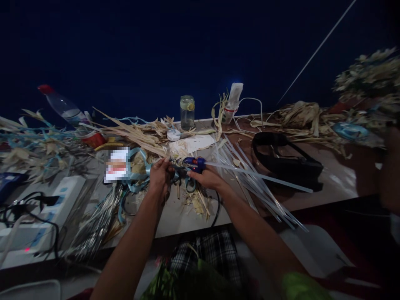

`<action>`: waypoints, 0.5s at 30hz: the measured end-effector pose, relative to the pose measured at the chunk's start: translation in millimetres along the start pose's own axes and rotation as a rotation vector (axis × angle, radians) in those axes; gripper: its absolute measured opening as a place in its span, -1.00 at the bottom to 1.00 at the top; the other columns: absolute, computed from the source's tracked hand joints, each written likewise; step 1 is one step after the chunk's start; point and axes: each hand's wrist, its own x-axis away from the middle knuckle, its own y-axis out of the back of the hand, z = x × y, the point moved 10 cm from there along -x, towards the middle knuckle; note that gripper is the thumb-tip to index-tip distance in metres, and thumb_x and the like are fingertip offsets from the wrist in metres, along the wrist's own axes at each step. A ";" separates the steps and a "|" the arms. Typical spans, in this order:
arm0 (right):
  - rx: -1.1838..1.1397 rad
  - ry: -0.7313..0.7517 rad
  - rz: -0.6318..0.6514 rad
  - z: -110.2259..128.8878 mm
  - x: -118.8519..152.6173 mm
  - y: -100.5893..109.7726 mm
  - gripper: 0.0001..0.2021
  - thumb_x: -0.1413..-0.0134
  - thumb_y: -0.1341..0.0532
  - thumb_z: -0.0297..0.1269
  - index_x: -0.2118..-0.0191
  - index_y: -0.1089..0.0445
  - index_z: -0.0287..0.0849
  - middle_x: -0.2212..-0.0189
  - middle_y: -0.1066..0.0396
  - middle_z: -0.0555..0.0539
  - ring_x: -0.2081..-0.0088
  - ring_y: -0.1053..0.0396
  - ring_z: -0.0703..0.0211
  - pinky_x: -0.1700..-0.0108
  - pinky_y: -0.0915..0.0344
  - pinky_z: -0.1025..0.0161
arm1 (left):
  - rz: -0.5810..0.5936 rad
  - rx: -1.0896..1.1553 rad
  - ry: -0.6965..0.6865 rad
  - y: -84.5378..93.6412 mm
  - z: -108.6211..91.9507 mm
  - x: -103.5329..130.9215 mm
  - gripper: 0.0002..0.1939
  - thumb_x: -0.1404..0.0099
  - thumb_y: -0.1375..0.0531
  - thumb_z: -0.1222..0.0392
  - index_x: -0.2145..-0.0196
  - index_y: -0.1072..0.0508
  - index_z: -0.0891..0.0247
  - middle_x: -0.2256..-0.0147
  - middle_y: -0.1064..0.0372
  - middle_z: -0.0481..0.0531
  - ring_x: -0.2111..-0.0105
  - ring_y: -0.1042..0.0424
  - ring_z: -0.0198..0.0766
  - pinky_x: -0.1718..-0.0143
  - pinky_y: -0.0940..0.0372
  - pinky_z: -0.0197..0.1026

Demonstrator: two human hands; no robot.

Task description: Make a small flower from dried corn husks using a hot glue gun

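Observation:
My right hand [204, 176] is wrapped round a blue hot glue gun [194, 163], near the middle of the table. A long translucent glue stick [259, 177] sticks out of its back towards the right. The gun's nozzle end points left, towards my left hand [161, 171]. My left hand is closed with its fingertips pinched together beside the nozzle; what they hold is too small and dark to make out. Dry corn husks [137, 139] fan out just behind my left hand. Light blue ribbon [137, 183] lies in loops to its left.
More glue sticks [246, 183] and a black strapped headset [287, 166] lie at the right. A glass jar [187, 112] and a cup [229, 112] stand at the back. To the left are metal wires [96, 227], a white power strip [62, 204] and a tilted bottle [65, 108].

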 end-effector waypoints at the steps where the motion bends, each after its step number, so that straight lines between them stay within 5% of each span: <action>1: -0.021 0.002 -0.001 -1.0 -0.2 0.0 -0.59 0.11 -0.17 -0.06 0.13 -0.33 -0.17 0.20 -0.37 -0.08 0.18 -0.31 0.13 0.11 -0.21 0.23 | 0.002 0.001 -0.003 0.1 -0.4 -0.2 -0.76 0.12 -0.31 0.24 0.50 -0.33 0.35 0.63 -0.24 -0.14 0.72 -0.15 -0.54 0.64 -0.13 -0.42; 7: -0.335 -0.096 -0.068 -18.3 -2.1 7.9 -0.70 0.18 -0.22 -0.06 0.36 -0.40 -0.18 0.44 -0.40 -0.02 0.35 -0.33 0.17 0.22 -0.24 0.22 | 0.040 0.064 -0.016 0.4 1.8 -4.0 -0.79 0.12 -0.30 0.29 0.51 -0.33 0.35 0.64 -0.23 -0.15 0.71 -0.16 -0.54 0.61 -0.18 -0.39; 15: -0.644 -0.286 -0.196 -48.8 -5.5 15.3 -0.69 0.26 -0.27 -0.08 0.40 -0.39 -0.21 0.59 -0.30 0.06 0.56 -0.19 0.36 0.51 -0.11 0.37 | 0.071 0.093 0.007 -2.7 1.2 -2.5 -0.79 0.09 -0.30 0.28 0.46 -0.36 0.33 0.60 -0.25 -0.13 0.69 -0.17 -0.53 0.58 -0.19 -0.37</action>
